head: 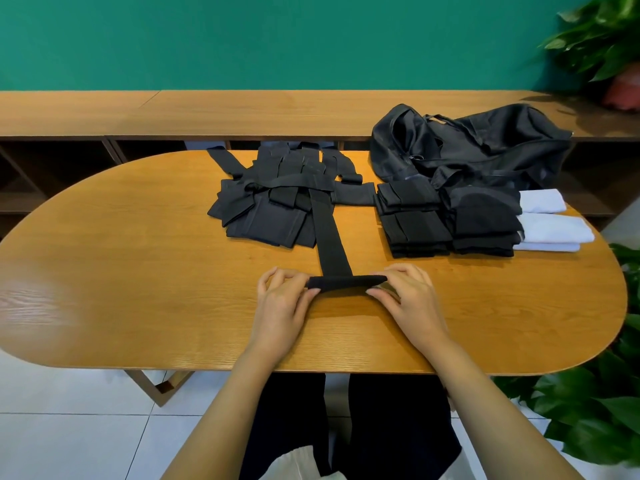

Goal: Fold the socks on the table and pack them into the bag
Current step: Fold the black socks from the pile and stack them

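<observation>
Frame centre, I note left hand (282, 301) and right hand (410, 296) pinching the folded end of the black sock (333, 237), likely to square it.

a teal green wall (277, 39) behind; a long low wooden shelf unit (242, 112) along it; an oval wooden table (138, 289); white tiled floor (69, 427); leafy green plants (595, 410) at right

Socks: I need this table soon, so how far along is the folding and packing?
Done: folded stacks sit beside the bag. In hand: left hand and right hand pinch the near end of one long sock, folding it. Left: the loose pile, then packing the stacks.
</observation>
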